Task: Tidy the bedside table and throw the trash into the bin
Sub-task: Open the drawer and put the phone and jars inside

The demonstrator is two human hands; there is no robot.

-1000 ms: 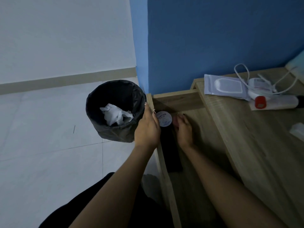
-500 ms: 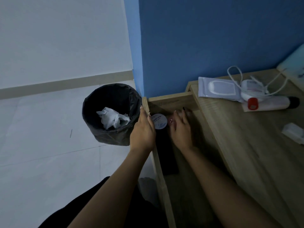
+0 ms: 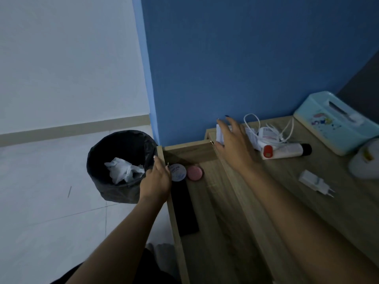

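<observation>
Fingers (image 3: pixel 222 125) of the right hand (image 3: pixel 233 143) spread wide above the wipes packet (image 3: pixel 251 134), far on the counter (image 3: pixel 297 212); left hand (image 3: pixel 156 181), empty, rests on the drawer edge (image 3: pixel 173 218) beside the bin (image 3: pixel 121 167). Step judged: reaching; next, close on the packet.

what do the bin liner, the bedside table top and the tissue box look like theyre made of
Bin liner: thin black plastic film, slightly glossy, creased and folded over the rim. Bedside table: wood or wood-look laminate, matte, with printed-looking grain streaks. Tissue box: probably hard plastic, smooth pale blue, with rounded moulded edges.
</observation>
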